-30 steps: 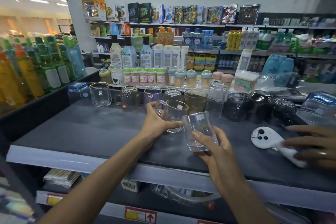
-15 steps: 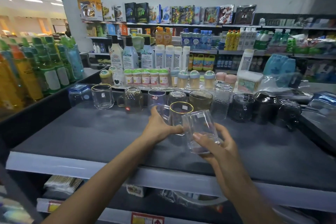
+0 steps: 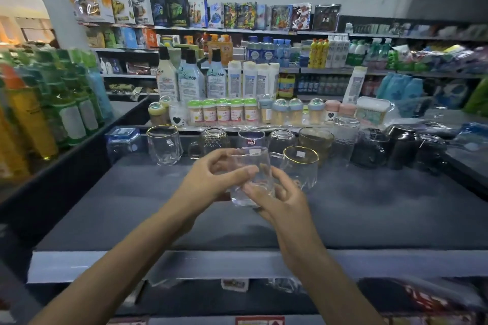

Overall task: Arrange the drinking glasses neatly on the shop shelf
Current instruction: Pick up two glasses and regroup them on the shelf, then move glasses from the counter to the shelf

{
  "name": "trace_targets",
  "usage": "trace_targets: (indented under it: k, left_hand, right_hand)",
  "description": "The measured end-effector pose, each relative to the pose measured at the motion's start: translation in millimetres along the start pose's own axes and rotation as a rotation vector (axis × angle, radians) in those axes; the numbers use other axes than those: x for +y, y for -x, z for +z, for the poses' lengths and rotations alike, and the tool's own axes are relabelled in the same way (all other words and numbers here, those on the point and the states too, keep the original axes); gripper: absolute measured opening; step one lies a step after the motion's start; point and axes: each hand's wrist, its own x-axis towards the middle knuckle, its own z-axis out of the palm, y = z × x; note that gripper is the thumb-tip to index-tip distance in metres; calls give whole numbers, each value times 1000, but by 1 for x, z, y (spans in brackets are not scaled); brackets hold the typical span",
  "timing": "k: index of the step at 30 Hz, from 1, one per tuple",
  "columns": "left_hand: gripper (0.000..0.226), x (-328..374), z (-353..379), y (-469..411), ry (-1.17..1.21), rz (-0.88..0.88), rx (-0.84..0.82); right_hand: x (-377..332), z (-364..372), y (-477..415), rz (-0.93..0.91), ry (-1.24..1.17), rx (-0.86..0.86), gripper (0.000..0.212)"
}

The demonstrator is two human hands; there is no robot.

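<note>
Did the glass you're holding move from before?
Yes. The clear glass went left: from in front of the brownish glass to in front of the red-logo glass.

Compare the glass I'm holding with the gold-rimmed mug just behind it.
The held glass has a plain rim; the gold-rimmed mug has a gold one. The mug has a side handle; the held glass shows none. The left hand and right hand grip the held glass; the mug stands on the shelf. Both are clear and upright.
</note>
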Motion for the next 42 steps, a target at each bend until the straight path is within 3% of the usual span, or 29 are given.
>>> trace_targets:
  k: [2,9,18,29,35,42]
  left_hand:
    - [48,-2,-4,-8,-29,7,24]
    - [61,-23,6,-49,-164,66,217]
    - [70,-43,20,-80,-176,45,259]
    - [81,-48,23,-73,-243,64,271]
    - [50,-32,30,-18,-406,399,370]
    - [26,4,158,54,-296,530,150]
  right_hand:
    - [0,4,-4,-47,85,28,45]
    - [20,-3,-8,-102,499,188,66]
    - [22,-32,4,-156,583,186,40]
    - [18,-42,13,-168,562,172,35]
    - [2,-64,31,-220,480,167,32]
    - [-32,-160,83,-277,510,185,34]
